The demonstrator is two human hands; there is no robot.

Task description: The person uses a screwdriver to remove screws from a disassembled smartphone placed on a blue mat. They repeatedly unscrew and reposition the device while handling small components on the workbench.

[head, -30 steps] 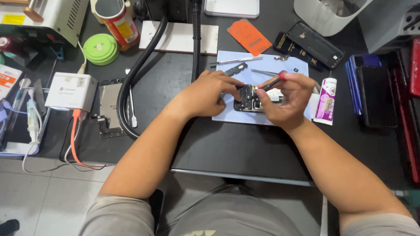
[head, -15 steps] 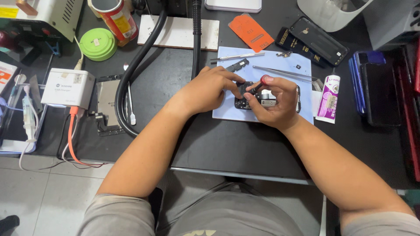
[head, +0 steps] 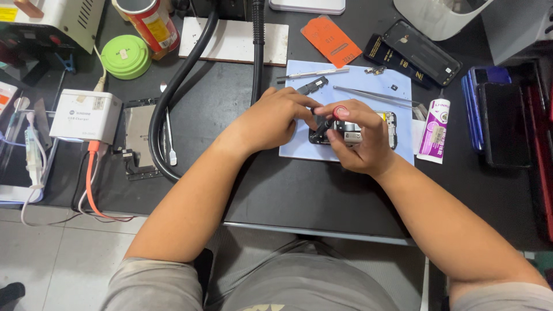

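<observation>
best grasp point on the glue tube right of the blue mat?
Take the glue tube around its white-and-magenta body, coming from the right, its free side. It lies flat, nozzle pointing away from the person, left side against the blue mat, near the right hand.

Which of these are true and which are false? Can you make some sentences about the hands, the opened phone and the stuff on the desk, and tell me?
1. The right hand holds a small screwdriver with a red cap over the opened phone. True.
2. The opened phone lies on a green mat. False: it lies on a pale blue mat.
3. The left hand rests at the phone's left end. True.
4. The tweezers are in the left hand. False: they lie on the mat, above the phone.
5. The glue tube lies to the left of the phone. False: it lies to the right, at the mat's edge.
</observation>
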